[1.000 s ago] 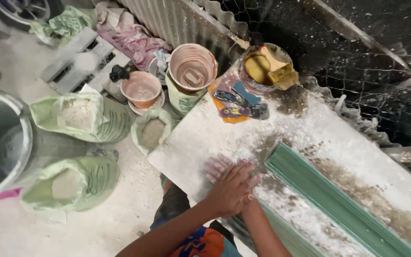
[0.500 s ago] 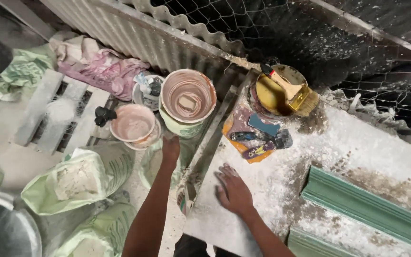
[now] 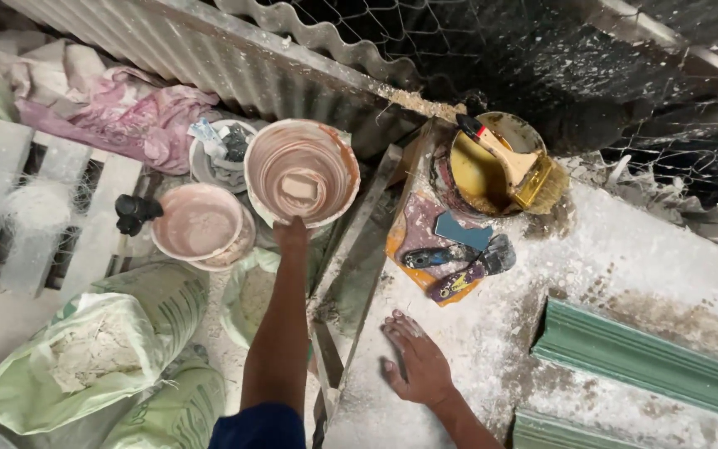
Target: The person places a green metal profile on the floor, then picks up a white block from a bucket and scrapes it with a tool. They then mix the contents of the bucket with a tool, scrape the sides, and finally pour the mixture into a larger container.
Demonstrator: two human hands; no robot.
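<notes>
- The left hand (image 3: pixel 292 235) has reached further than half a second ago – its fingers now lie on the near rim of the large plaster-streaked bucket (image 3: pixel 302 171), where earlier they hung short of it. Whether the fingers are curled over the rim or only touching it cannot be told from above.
- The right hand (image 3: pixel 415 362) stays flat on the white-dusted tabletop (image 3: pixel 625 258), fingers spread and palm down, holding nothing; it sits at much the same spot near the table's left edge as before.
- The bucket stands on the floor against the corrugated metal sheet (image 3: pixel 209 58), just beside a smaller pinkish bowl (image 3: pixel 198 224) to its left (both hold a film of pale pink residue).
- One second ago both hands were together on the table near the green moulding (image 3: pixel 641 357); now only the right one is on the table, well apart from the moulding.
- Beyond the right hand lie two putty knives (image 3: pixel 459 270) on an orange rag – and further back a yellow basin (image 3: pixel 492 166) with a wide paintbrush (image 3: pixel 513 166) resting across it.
- Green sacks of white powder (image 3: pixel 93 349) sit open on the floor below the left forearm's side.
</notes>
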